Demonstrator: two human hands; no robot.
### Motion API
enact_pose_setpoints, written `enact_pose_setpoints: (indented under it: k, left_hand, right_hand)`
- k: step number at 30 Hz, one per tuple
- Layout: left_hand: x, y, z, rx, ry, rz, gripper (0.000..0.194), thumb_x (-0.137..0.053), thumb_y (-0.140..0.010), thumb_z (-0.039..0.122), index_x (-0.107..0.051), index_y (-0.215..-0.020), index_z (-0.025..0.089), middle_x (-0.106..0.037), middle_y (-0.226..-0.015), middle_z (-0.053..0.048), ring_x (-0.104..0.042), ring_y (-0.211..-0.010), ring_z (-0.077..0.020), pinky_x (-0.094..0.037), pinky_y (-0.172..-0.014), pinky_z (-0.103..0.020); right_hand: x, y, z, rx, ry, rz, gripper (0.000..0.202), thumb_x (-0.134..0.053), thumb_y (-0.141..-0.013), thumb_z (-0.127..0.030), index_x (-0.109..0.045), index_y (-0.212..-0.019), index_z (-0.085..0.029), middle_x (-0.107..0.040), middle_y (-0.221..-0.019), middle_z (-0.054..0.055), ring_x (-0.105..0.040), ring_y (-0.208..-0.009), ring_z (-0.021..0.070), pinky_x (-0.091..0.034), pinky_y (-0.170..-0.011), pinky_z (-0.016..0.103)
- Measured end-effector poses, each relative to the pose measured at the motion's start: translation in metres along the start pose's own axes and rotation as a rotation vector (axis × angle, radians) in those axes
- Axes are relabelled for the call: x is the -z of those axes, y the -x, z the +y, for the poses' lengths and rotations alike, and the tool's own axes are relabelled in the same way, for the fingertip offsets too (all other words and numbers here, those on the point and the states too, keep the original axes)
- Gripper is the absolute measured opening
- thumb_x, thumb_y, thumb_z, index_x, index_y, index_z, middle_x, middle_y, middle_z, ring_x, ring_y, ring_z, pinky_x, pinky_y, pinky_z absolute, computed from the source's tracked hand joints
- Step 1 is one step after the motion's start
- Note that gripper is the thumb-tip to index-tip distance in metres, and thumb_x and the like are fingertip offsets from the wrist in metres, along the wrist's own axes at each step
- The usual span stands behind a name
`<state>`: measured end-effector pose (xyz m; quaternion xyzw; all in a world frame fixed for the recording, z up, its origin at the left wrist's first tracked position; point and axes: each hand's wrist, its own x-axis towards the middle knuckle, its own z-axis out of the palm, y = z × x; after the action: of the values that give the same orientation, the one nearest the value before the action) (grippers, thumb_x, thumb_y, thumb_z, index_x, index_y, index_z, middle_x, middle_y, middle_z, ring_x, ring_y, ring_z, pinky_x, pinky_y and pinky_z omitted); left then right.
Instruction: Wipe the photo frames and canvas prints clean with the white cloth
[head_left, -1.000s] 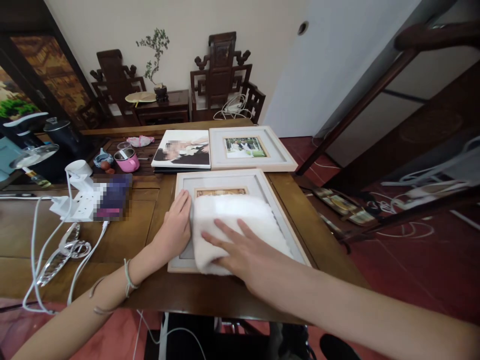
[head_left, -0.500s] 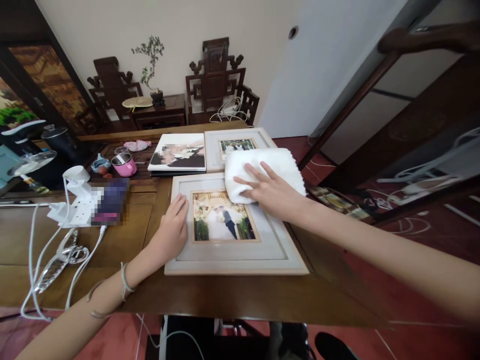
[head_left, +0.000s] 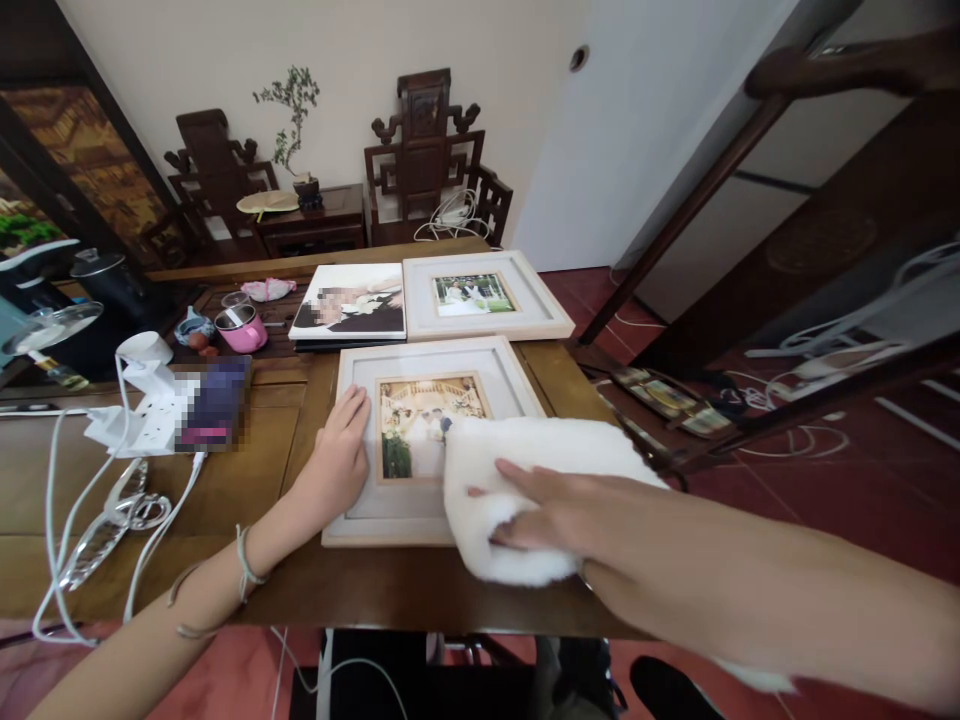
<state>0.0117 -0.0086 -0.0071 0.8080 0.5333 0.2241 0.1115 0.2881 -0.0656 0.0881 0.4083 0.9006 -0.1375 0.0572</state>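
Note:
A light wood picture frame (head_left: 397, 536) with a photo in its middle lies flat near the table's front edge. My left hand (head_left: 341, 450) rests on the frame's left side, fingers stretched out and lying flat. Over the frame's lower right part and its front edge lies a fluffy white cloth (head_left: 570, 440). My right hand (head_left: 562, 515) grips the cloth, some fingers tucked into its fold. The cloth hides the frame's lower right corner and part of the photo.
Behind lie a second picture frame (head_left: 540, 320) and a photo album (head_left: 352, 300). To the left are a pink cup (head_left: 241, 328), a power strip (head_left: 154, 415) with white cables and a silver hair clip (head_left: 112, 525). A dark wooden rack (head_left: 675, 210) stands at the right.
My right hand has drawn the cloth toward me, from the frame's upper right corner to its lower right. The second frame is now uncovered. My left hand stays on the frame's left side.

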Motion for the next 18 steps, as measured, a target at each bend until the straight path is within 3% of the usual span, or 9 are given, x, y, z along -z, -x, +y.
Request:
enact_pose_setpoints:
  k: [2,4,7,9,11,14,18]
  left_hand:
    - [-0.001,0.0,-0.001,-0.016,0.006,0.01,0.065,-0.034,-0.078,-0.003,-0.039,-0.142,0.01,-0.036,-0.15,-0.018,-0.023,-0.144,-0.028,-0.025,-0.114,-0.058]
    - [-0.001,0.0,-0.002,-0.024,0.01,0.013,0.067,-0.034,-0.077,-0.004,-0.039,-0.142,0.01,-0.036,-0.15,-0.018,-0.023,-0.144,-0.0281,-0.025,-0.113,-0.059]
    - [-0.001,0.0,-0.001,-0.017,0.01,-0.003,0.067,-0.033,-0.076,-0.004,-0.04,-0.141,0.008,-0.036,-0.15,-0.019,-0.023,-0.144,-0.0287,-0.025,-0.113,-0.06]
    - [0.0,0.0,0.0,-0.013,0.018,-0.001,0.067,-0.033,-0.076,-0.004,-0.039,-0.142,0.009,-0.036,-0.15,-0.019,-0.023,-0.144,-0.0289,-0.025,-0.113,-0.059]
    - [0.001,-0.001,0.001,-0.018,0.035,0.011,0.069,-0.033,-0.076,-0.004,-0.037,-0.143,0.011,-0.035,-0.151,-0.017,-0.023,-0.144,-0.0289,-0.025,-0.114,-0.059]
    - [0.001,-0.001,0.001,-0.037,0.054,0.017,0.072,-0.033,-0.075,-0.005,-0.037,-0.144,0.015,-0.035,-0.151,-0.014,-0.023,-0.144,-0.0286,-0.024,-0.114,-0.058]
    - [-0.002,0.001,0.0,-0.022,0.054,0.035,0.071,-0.034,-0.074,-0.005,-0.039,-0.143,0.014,-0.037,-0.15,-0.015,-0.025,-0.144,-0.0284,-0.026,-0.114,-0.059]
  right_hand:
    - [0.012,-0.023,0.001,-0.035,0.035,-0.014,0.07,-0.043,-0.067,0.003,-0.062,-0.125,-0.031,-0.064,-0.126,0.008,-0.068,-0.095,0.0267,-0.053,-0.084,0.04]
    - [0.023,-0.055,0.006,-0.051,0.186,0.134,0.069,-0.044,-0.069,0.004,-0.054,-0.134,-0.018,-0.062,-0.126,0.015,-0.062,-0.108,0.0319,-0.047,-0.094,0.046]
    - [0.03,-0.108,0.016,0.015,0.39,0.337,0.057,-0.051,-0.075,0.0,-0.057,-0.129,-0.015,-0.042,-0.147,0.014,-0.029,-0.138,0.0384,-0.028,-0.108,0.057]
    - [0.028,-0.138,0.021,0.114,0.376,0.341,0.048,-0.054,-0.079,-0.004,-0.06,-0.126,-0.016,-0.041,-0.148,0.011,-0.022,-0.141,0.0354,-0.022,-0.111,0.055]
    - [0.023,-0.16,0.022,0.216,0.314,0.276,0.046,-0.054,-0.08,-0.005,-0.061,-0.124,-0.016,-0.053,-0.138,0.013,-0.026,-0.141,0.0305,-0.021,-0.113,0.051]
    - [0.016,-0.173,0.023,0.28,0.272,0.205,0.052,-0.055,-0.076,0.0,-0.06,-0.126,-0.014,-0.066,-0.12,0.015,-0.027,-0.141,0.0283,-0.018,-0.113,0.051]
    - [0.015,-0.163,0.03,0.252,0.271,0.19,0.045,-0.059,-0.079,-0.008,-0.061,-0.124,-0.012,-0.069,-0.112,0.018,-0.027,-0.14,0.0284,-0.015,-0.113,0.053]
